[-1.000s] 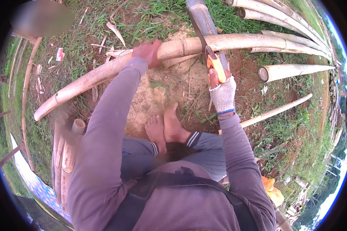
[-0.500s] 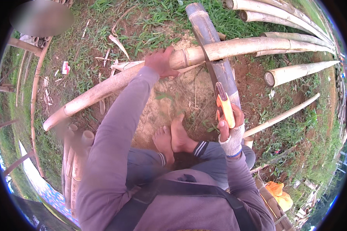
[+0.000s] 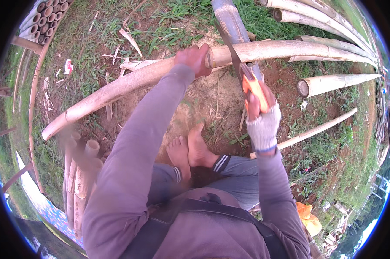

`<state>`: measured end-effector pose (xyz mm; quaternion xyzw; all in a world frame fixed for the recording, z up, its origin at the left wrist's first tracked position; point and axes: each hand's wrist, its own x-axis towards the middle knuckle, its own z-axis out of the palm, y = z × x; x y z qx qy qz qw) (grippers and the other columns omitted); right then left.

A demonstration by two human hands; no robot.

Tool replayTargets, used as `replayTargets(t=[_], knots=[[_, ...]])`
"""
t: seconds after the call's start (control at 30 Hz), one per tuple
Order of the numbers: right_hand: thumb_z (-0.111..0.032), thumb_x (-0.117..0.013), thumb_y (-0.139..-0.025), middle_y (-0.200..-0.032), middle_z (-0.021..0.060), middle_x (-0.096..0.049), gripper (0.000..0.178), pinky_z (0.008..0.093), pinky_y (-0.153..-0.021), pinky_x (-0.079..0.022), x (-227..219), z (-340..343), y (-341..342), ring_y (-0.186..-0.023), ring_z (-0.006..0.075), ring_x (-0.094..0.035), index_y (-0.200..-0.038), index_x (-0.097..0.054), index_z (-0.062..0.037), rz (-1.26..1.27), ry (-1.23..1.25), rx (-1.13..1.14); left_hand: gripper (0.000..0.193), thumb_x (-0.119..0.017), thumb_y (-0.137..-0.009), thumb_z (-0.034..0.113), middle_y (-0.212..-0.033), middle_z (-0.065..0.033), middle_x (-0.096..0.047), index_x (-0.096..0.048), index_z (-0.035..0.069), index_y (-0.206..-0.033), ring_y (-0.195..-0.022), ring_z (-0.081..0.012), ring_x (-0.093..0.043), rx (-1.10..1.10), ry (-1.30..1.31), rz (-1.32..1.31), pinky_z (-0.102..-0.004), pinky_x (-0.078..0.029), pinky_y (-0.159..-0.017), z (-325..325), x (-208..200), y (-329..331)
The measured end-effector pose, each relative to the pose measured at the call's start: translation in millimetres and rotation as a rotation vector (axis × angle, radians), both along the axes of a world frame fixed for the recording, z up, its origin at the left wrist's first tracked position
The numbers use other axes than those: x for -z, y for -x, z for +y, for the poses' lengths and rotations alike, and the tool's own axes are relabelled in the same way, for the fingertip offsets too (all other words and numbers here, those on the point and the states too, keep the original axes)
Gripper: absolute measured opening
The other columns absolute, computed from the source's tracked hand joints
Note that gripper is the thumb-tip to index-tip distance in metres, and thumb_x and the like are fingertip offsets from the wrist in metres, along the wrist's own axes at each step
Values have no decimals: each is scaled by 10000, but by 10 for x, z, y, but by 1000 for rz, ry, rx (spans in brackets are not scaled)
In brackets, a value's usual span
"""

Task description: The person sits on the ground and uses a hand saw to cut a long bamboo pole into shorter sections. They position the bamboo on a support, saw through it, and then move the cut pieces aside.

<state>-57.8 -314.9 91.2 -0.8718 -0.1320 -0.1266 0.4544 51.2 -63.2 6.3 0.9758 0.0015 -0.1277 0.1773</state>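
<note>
A long pale bamboo pole (image 3: 121,87) lies slantwise in front of me, resting across a thicker grey bamboo log (image 3: 230,21). My left hand (image 3: 192,60) is closed over the pole from above, just left of a node. In my right hand (image 3: 263,105), which wears a whitish knitted glove with bare fingertips, is a handsaw (image 3: 252,88) with an orange handle. Its dark blade (image 3: 229,44) crosses the pole close to the grey log, right of my left hand. How deep the blade sits in the bamboo I cannot tell.
Several cut poles (image 3: 318,17) lie at the far right, with a shorter one (image 3: 333,84) nearer. Upright bamboo pieces (image 3: 81,181) stand beside my left arm. A stack of tubes (image 3: 48,19) is at the far left. An orange cloth (image 3: 308,218) lies at the lower right.
My right hand and the saw have moved forward, away from my body. My left hand now appears slightly farther right, near the node. The whole view has shifted a little.
</note>
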Motion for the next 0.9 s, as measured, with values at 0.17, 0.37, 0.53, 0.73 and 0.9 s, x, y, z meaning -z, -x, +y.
replayTargets(t=[0.17, 0.37, 0.53, 0.73, 0.9], knots=[[-225, -665, -1087, -1095, 193, -778, 355, 390, -866, -580, -74, 353, -650, -985, 256, -745, -1306, -690, 52, -61, 104, 6, 768, -897, -776, 485, -1246, -179, -720, -560, 178, -1395, -1214, -410, -713, 12, -1, 0, -529, -566, -1026, -13, -116, -55], [-272, -628, -1086, -1347, 258, -682, 548, 435, -989, -575, -273, -608, 1021, -1176, 342, -710, -1490, -542, 88, 169, 32, -12, 785, -907, -765, 488, -1216, -181, -720, -554, 173, -1391, -1181, -422, -713, 11, 61, 6, -531, -555, -1012, 96, 27, 51], [-247, -654, -1081, -1208, 227, -744, 448, 415, -920, -593, -140, -144, 224, -1055, 324, -755, -1392, -626, 74, 89, 26, -14, 760, -907, -766, 474, -1205, -178, -717, -564, 176, -1376, -1138, -424, -724, 18, 53, -35, -536, -570, -970, 32, 81, 15], [-193, -679, -1072, -1099, 220, -765, 333, 419, -851, -594, -133, 362, -547, -953, 360, -765, -1325, -663, 23, 86, 75, 11, 777, -909, -760, 486, -1223, -168, -718, -563, 186, -1387, -1166, -414, -726, 15, 30, 18, -527, -578, -991, 1, -83, -43], [-300, -631, -1080, -1382, 271, -663, 580, 427, -1051, -551, -248, -647, 1052, -1248, 331, -685, -1498, -538, 91, 163, 94, 7, 766, -901, -766, 480, -1239, -177, -718, -567, 184, -1389, -1165, -428, -722, 5, 56, -16, -537, -575, -988, 130, 36, 40]])
